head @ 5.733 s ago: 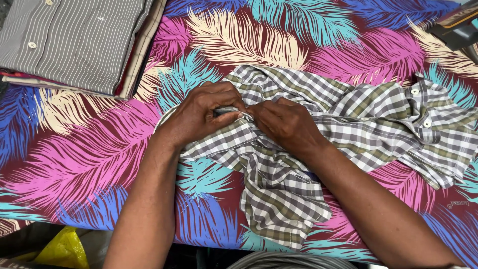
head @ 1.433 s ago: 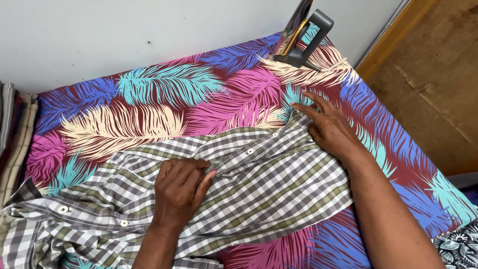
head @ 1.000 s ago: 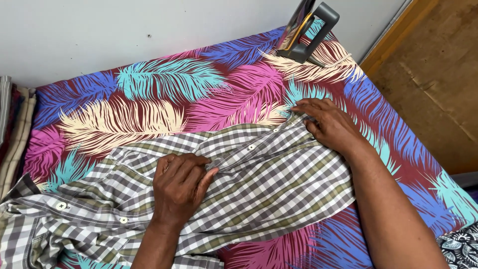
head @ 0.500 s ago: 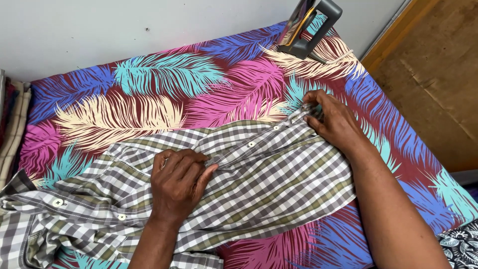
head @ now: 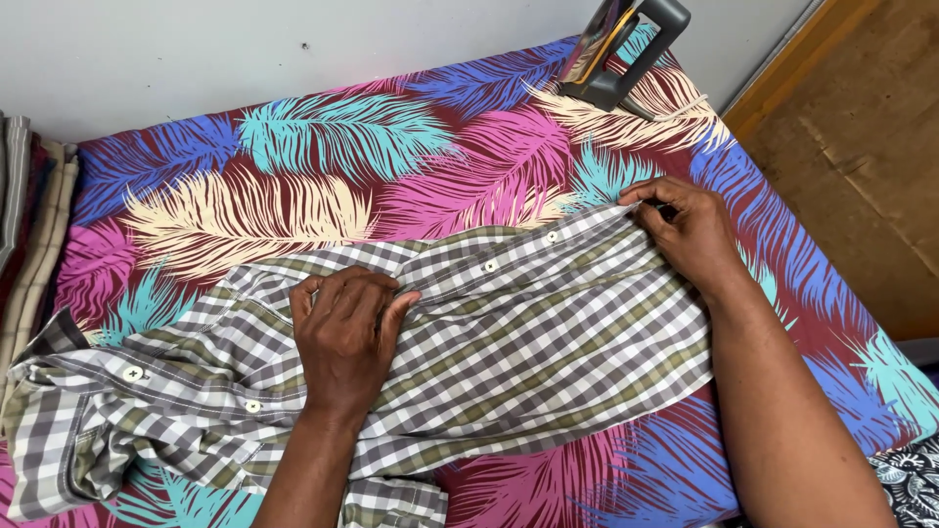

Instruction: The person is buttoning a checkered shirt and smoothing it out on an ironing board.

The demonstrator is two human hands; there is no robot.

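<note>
A grey, white and olive checked shirt [head: 548, 332] lies spread across a table covered with a bright feather-print cloth [head: 323, 186]. My left hand [head: 347, 332] rests flat on the shirt's middle, fingers curled at the button edge and pressing it down. My right hand [head: 690, 230] pinches the far right corner of the shirt's hem and holds it stretched out. White buttons show along the edge between both hands. The collar end lies crumpled at the lower left [head: 108, 420].
A clothes iron [head: 626, 49] stands upright at the table's back right corner. Folded garments [head: 24, 235] are stacked at the left edge. A pale wall runs behind the table, and a brown floor [head: 861, 166] lies to the right.
The view swung from the shirt's collar end to its hem. My left hand now presses the middle flat. In the last second my right hand pulled the hem corner rightward and tighter.
</note>
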